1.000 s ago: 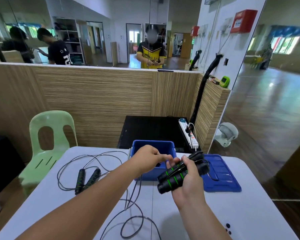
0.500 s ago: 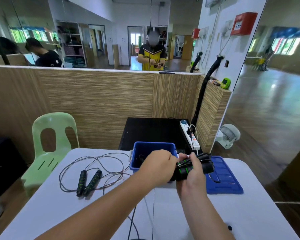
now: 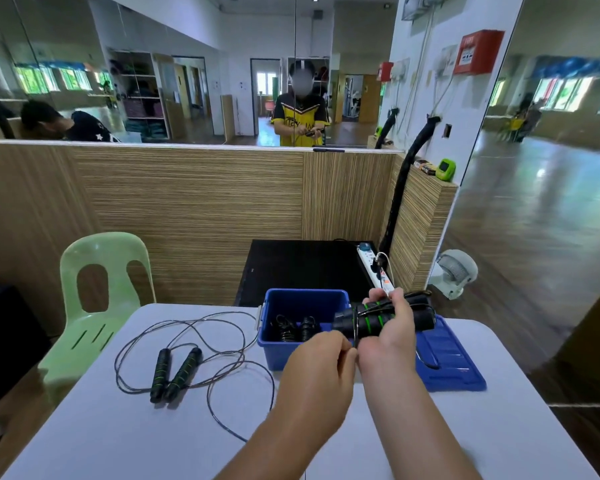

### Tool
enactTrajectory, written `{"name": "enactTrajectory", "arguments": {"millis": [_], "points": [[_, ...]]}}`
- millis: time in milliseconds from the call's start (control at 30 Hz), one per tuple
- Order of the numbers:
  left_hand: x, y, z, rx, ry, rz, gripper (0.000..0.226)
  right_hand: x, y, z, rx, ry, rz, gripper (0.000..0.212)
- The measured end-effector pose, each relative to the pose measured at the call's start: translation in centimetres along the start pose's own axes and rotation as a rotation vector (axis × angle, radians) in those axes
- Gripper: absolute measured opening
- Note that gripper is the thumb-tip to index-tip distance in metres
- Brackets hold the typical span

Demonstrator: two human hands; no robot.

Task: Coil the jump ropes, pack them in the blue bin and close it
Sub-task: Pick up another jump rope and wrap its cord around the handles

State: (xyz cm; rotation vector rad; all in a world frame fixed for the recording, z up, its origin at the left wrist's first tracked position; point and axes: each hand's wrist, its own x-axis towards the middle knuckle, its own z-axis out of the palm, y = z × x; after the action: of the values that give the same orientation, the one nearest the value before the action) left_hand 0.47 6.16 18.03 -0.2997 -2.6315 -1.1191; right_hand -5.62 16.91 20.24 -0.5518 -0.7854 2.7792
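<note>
Right hand [image 3: 390, 336] had its grip clamped round the foam handles [image 3: 368, 318] of one jump rope, just over the blue bin [image 3: 291, 355], left hand [image 3: 317, 372] pinching its thin cord [image 3: 354, 332]. Cord looked springy and slick, so I'd hold it by the handles; second rope [image 3: 177, 372] lay loose on the table [image 3: 499, 427].

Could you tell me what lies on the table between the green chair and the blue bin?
In the head view, a loose jump rope lies there, uncoiled, its handles side by side.

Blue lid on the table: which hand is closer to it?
Right. The right hand, holding rope handles, is at the left edge of the blue lid; the left hand is farther left, before the blue bin.
</note>
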Motion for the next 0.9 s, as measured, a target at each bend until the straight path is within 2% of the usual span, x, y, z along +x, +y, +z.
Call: {"name": "enactTrajectory", "arguments": {"millis": [167, 267, 467, 633, 767, 900], "points": [[-0.5, -2.6, 0.3, -0.083, -0.004, 0.021, 0.015, -0.9, 0.3, 0.1, 0.054, -0.079, 0.006, 0.031], [0.4, -4.0, -0.2, -0.147, -0.12, -0.046, 0.017, -0.4, 1.1, -0.6, 0.12, -0.107, 0.02, 0.022], [3.5, -6.4, -1.6, -0.074, -0.337, -0.11, 0.018, -1.3, 1.5, -0.9, 0.182, -0.129, 0.088, 0.026], [5.8, -7.3, -2.5, 0.115, -0.419, 0.04, 0.015, -2.0, 1.7, -1.6, 0.135, -0.146, 0.171, 0.025], [7.4, -7.2, -2.9, 0.305, -0.482, 0.139, 0.028, -1.9, 1.9, -2.3, 0.098, -0.176, 0.23, 0.026], [8.8, -7.0, -3.2, 0.43, -0.562, 0.187, 0.013, -2.4, 1.8, -2.6, 0.06, -0.175, 0.307, 0.027]]}}
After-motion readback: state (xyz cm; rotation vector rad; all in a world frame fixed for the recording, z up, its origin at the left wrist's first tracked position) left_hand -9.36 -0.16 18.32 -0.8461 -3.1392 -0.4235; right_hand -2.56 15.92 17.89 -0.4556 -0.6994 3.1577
